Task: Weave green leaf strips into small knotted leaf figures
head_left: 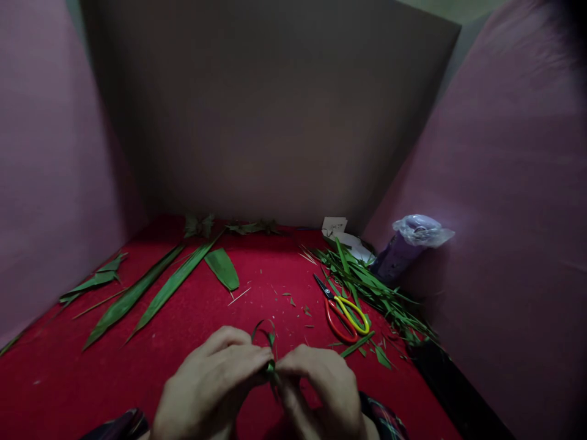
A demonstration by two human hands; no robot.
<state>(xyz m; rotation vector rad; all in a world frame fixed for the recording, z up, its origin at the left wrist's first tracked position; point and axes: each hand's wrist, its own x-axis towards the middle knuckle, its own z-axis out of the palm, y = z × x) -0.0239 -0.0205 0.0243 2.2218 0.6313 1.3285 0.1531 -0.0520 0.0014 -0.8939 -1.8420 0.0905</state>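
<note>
Between my two hands, low in the middle of the head view, is a narrow green leaf strip (271, 340) with a thin loop curling up above the fingertips. My left hand (208, 382) pinches it between thumb and forefinger. From the other side my right hand (323, 382) has its thumb and fingertips closed on the same strip. The part inside the fingers is mostly hidden. Beyond my right hand lie scissors (331, 297) with one red and one yellow handle, blades pointing away and a little left.
On the red cloth (197, 324), long green leaves (177, 284) lie at the left. A heap of cut leaf strips (371, 284) is at the right. Behind it leans a purple container (398, 253) wrapped in clear plastic, near a white card (334, 225). Walls enclose three sides.
</note>
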